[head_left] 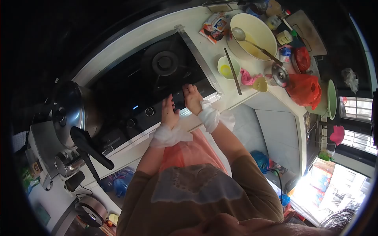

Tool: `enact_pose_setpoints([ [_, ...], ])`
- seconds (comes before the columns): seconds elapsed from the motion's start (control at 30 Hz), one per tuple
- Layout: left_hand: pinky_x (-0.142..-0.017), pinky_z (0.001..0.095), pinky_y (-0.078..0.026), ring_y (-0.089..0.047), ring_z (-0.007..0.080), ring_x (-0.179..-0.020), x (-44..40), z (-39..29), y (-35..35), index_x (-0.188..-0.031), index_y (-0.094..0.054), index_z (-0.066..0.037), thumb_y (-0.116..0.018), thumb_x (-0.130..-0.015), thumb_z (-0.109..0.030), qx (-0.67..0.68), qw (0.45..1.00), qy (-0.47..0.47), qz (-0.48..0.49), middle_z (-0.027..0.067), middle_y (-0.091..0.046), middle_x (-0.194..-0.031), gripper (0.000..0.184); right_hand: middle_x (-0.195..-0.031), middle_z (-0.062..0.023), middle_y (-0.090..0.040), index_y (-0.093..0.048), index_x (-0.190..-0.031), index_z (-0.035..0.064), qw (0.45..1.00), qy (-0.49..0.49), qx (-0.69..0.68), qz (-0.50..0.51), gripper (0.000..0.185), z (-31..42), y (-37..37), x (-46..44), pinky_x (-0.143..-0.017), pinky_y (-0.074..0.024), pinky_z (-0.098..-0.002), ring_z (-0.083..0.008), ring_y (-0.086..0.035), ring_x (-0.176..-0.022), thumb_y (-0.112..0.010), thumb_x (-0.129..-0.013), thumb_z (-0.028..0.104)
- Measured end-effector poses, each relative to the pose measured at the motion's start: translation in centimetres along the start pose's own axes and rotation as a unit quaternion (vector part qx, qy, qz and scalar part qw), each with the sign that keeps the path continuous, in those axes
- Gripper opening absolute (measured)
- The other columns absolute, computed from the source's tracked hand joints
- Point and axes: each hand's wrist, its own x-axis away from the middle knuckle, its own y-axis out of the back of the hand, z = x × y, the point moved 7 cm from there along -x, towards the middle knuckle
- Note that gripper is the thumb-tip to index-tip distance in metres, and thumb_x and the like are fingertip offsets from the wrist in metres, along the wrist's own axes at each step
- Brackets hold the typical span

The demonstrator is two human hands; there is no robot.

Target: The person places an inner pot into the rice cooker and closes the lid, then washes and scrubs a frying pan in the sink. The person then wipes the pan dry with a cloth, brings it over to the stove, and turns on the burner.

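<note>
My left hand (169, 115) is at the front of the black glass gas stove (126, 78), fingers stretched forward over the control panel, apparently with nothing in them. Just to its right, my right hand (192, 101) has its fingers bent together down onto the panel; whatever lies beneath them is hidden. White plastic wrapping (209, 115) is bunched around both wrists. A round stove knob (149, 112) shows left of my left hand, near a small lit blue display (135, 107). Beyond my hands lies a dark burner (165, 63).
A lidded steel pot (71, 114) with a black handle stands at the stove's left. On the right counter are a large cream basin (252, 27) with a ladle (256, 45), a bowl (224, 70) with chopsticks (232, 70), and a red bag (305, 89).
</note>
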Motion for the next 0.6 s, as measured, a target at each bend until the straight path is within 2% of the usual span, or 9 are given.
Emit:
enact_pose_setpoints([
  [0.07, -0.089, 0.0349, -0.051, -0.054, 0.0287, -0.11, -1.3, -0.4, -0.9, -0.141, -0.04, -0.005, -0.067, -0.071, 0.011, -0.053, 0.998, -0.022, -0.014, 0.0151, -0.046, -0.129, 0.077, -0.115, -0.0171, -0.056, -0.059, -0.115, -0.0049, 0.999, 0.016, 0.017, 0.042, 0.044, 0.3, 0.0, 1.0, -0.089, -0.0501, -0.0378, -0.0339, -0.054, -0.107, -0.06, -0.072, 0.002],
  [0.1, -0.089, 0.0349, -0.051, -0.054, 0.0287, -0.11, -1.7, -0.8, -1.2, -0.141, -0.04, -0.005, -0.067, -0.071, 0.011, -0.051, 0.998, -0.018, -0.014, 0.0151, -0.046, -0.129, 0.077, -0.114, -0.0161, -0.055, -0.06, -0.114, -0.0046, 0.998, 0.025, 0.01, 0.061, 0.044, 0.4, 0.0, 1.9, -0.088, -0.0504, -0.037, -0.033, -0.054, -0.105, -0.06, -0.07, 0.002],
  [0.13, -0.093, 0.0373, -0.048, -0.051, 0.0314, -0.113, -1.8, -1.6, -1.3, -0.14, -0.041, -0.003, -0.065, -0.071, 0.011, -0.12, 0.991, -0.049, -0.015, 0.0159, -0.046, -0.129, 0.075, -0.113, -0.0152, -0.055, -0.06, -0.113, -0.0042, 0.996, 0.034, 0.004, 0.08, 0.044, 0.3, 0.2, 2.6, -0.087, -0.0506, -0.0361, -0.0321, -0.054, -0.104, -0.06, -0.069, 0.001],
  [0.17, -0.097, 0.0397, -0.045, -0.048, 0.0342, -0.116, -1.8, -2.6, -1.5, -0.139, -0.041, -0.001, -0.063, -0.07, 0.011, -0.188, 0.979, -0.08, -0.015, 0.0166, -0.045, -0.128, 0.073, -0.113, -0.0152, -0.055, -0.06, -0.113, -0.0042, 0.996, 0.035, 0.003, 0.084, 0.044, 0.1, 0.7, 3.1, -0.087, -0.0506, -0.0361, -0.0321, -0.054, -0.104, -0.06, -0.069, 0.001],
  [0.27, -0.102, 0.0426, -0.039, -0.044, 0.0371, -0.119, -1.8, -3.8, -1.9, -0.135, -0.046, 0.003, -0.059, -0.071, 0.008, -0.223, 0.97, -0.09, 0.021, 0.017, -0.046, -0.128, 0.065, -0.111, -0.0149, -0.057, -0.062, -0.111, -0.002, 0.995, 0.084, -0.043, 0.042, 0.04, -0.4, 2.7, 3.2, -0.084, -0.0499, -0.039, -0.0341, -0.055, -0.098, -0.064, -0.071, 0.0],
  [0.37, -0.1, 0.0425, -0.041, -0.047, 0.0361, -0.116, -1.2, -4.3, -1.9, -0.13, -0.049, 0.005, -0.058, -0.073, 0.005, -0.276, 0.951, -0.138, 0.023, 0.016, -0.047, -0.127, 0.058, -0.111, -0.0145, -0.057, -0.062, -0.111, -0.0021, 0.995, 0.069, -0.064, 0.024, 0.04, -1.4, 3.2, 2.6, -0.083, -0.0497, -0.0391, -0.0337, -0.056, -0.098, -0.066, -0.071, 0.0],
  [0.53, -0.099, 0.0425, -0.042, -0.049, 0.0353, -0.112, -0.3, -3.7, -0.5, -0.124, -0.054, 0.004, -0.058, -0.075, 0.002, -0.282, 0.95, -0.126, 0.04, 0.0153, -0.05, -0.123, 0.048, -0.109, -0.0143, -0.058, -0.064, -0.107, -0.0009, 0.998, -0.022, -0.043, -0.045, 0.034, -1.5, 3.9, 2.0, -0.082, -0.0495, -0.0392, -0.0333, -0.055, -0.097, -0.068, -0.074, 0.005],
  [0.6, -0.099, 0.0424, -0.042, -0.049, 0.0352, -0.111, 0.0, -3.5, 0.1, -0.121, -0.055, 0.004, -0.058, -0.076, 0.001, -0.279, 0.952, -0.121, 0.034, 0.0151, -0.051, -0.122, 0.045, -0.109, -0.0136, -0.058, -0.065, -0.107, -0.0005, 0.998, -0.015, -0.04, -0.042, 0.033, -0.9, 3.4, 2.2, -0.082, -0.0493, -0.0393, -0.0326, -0.055, -0.097, -0.069, -0.075, 0.006],
])
